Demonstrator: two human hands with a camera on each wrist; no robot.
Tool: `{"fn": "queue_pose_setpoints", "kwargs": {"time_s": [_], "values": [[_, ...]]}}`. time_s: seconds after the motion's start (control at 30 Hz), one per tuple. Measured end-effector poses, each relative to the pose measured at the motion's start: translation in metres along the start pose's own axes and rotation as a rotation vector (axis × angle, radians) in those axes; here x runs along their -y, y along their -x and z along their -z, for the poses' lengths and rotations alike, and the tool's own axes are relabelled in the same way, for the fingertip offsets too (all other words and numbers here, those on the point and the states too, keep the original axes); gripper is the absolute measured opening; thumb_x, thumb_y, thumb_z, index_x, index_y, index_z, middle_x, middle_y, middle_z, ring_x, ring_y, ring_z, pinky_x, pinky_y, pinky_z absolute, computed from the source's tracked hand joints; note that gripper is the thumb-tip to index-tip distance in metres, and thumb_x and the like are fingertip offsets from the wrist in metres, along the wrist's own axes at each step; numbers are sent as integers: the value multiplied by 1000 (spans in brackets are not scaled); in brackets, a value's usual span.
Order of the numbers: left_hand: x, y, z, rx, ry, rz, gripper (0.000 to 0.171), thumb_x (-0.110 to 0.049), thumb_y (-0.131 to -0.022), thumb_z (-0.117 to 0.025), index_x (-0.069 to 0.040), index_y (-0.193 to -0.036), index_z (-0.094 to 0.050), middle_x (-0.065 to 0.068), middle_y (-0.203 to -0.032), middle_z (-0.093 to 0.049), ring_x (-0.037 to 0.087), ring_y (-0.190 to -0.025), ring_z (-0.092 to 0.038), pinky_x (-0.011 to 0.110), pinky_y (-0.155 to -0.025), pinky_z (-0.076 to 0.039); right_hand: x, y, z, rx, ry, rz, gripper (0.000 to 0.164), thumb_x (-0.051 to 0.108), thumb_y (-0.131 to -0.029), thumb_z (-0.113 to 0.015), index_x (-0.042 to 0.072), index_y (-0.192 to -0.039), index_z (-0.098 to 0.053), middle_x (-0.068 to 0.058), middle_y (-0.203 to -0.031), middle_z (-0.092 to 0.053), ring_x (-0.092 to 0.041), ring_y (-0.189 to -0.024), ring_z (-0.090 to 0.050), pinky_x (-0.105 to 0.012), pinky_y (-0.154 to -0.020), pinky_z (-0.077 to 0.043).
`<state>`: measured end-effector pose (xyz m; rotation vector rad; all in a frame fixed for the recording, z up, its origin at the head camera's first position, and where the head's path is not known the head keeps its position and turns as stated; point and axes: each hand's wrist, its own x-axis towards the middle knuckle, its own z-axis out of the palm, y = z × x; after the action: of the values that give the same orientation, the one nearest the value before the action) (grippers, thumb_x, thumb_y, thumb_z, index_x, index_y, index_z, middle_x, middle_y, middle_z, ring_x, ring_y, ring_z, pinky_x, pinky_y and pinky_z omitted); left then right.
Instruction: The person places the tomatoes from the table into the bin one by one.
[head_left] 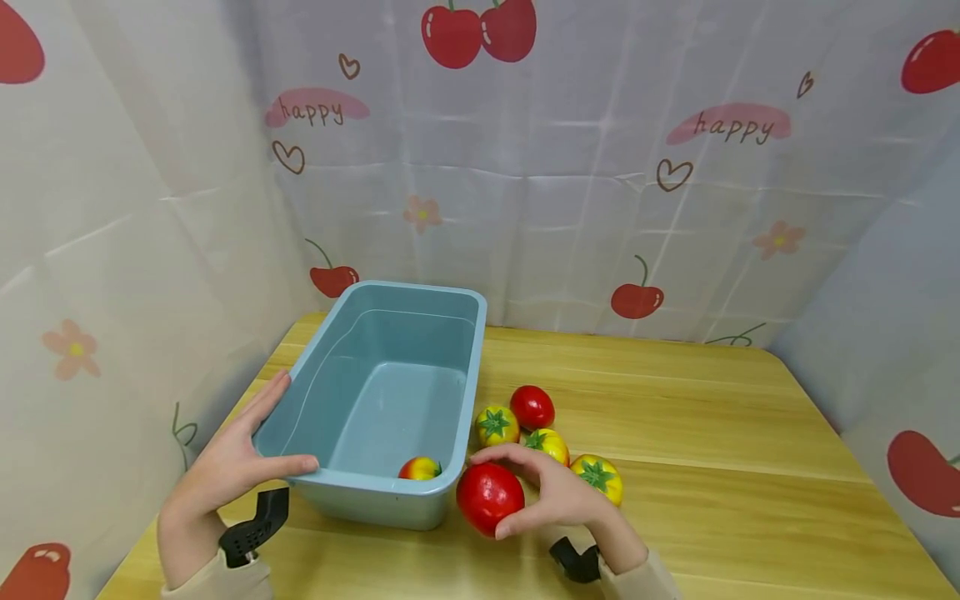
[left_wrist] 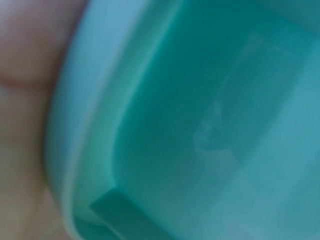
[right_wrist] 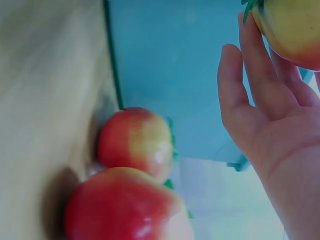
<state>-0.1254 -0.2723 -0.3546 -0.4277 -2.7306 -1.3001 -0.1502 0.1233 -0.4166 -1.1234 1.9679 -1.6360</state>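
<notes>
My left hand (head_left: 232, 462) grips the near left corner of a light blue plastic bin (head_left: 472, 375), thumb over the near rim and fingers along the left side. In the left wrist view that hand shows blurred against the bin's rim (left_wrist: 82, 120). My right hand (head_left: 562, 492) holds a shiny red toy tomato (head_left: 487, 498) between thumb and fingers, just outside the bin's near right corner. The right wrist view shows the held tomato's yellow-and-red side (right_wrist: 295, 30) at the fingertips. Inside the bin, a red-and-yellow tomato (head_left: 420, 468) lies near the front wall, partly hidden by the rim.
Several more toy tomatoes lie on the wooden table (head_left: 712, 433) right of the bin: a red one (head_left: 532, 407) and yellow ones with green leafy tops (head_left: 497, 426), one partly behind my right hand. A printed curtain (head_left: 570, 208) encloses the table's back and sides.
</notes>
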Motion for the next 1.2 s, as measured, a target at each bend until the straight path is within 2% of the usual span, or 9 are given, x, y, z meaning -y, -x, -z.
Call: {"fn": "queue_pose_setpoints", "kwargs": {"time_s": [0.13,0.37,0.57,0.7,0.93,1.2], "values": [[0,0,0,3,-3,10,105,-25,-73,-82,-23,-152,-13,1,-156,-10,30,-141,-9,65,-97,-20,9,-3,2,-56,-59,-8,62,20,-78,-77,14,-132,-49,-8,-132,-48,-30,-121,-42,-41,-85,-50],[0,0,1,14,11,13,106,-22,-72,-82,-24,-152,-13,1,-156,-10,33,-140,-8,65,-97,-20,20,-10,7,-142,-85,54,60,13,-77,-76,7,-131,-49,-12,-129,-51,-31,-118,-46,-43,-83,-51],[0,0,1,11,10,13,105,-23,-73,-81,-25,-152,-13,0,-156,-9,32,-140,-8,65,-96,-20,23,-10,10,-132,-140,21,61,9,-78,-74,-1,-131,-46,-17,-129,-51,-30,-118,-47,-43,-83,-51],[0,0,1,7,7,16,105,-24,-73,-81,-24,-152,-13,0,-156,-9,31,-141,-8,65,-97,-20,22,-9,14,-128,-110,40,63,10,-78,-74,-4,-131,-45,-17,-128,-52,-29,-118,-47,-43,-84,-51],[-1,1,1,10,18,14,106,-22,-72,-82,-23,-152,-13,3,-156,-9,34,-140,-9,65,-97,-20,27,-8,21,-153,-41,109,61,11,-79,-73,-2,-131,-45,-16,-127,-52,-28,-116,-49,-43,-83,-51],[-1,0,1,9,11,3,105,-22,-72,-82,-21,-152,-13,3,-156,-10,34,-140,-9,65,-97,-20,37,-11,20,-241,-76,69,57,11,-81,-71,2,-131,-47,-17,-128,-52,-28,-113,-51,-41,-81,-52]]}}
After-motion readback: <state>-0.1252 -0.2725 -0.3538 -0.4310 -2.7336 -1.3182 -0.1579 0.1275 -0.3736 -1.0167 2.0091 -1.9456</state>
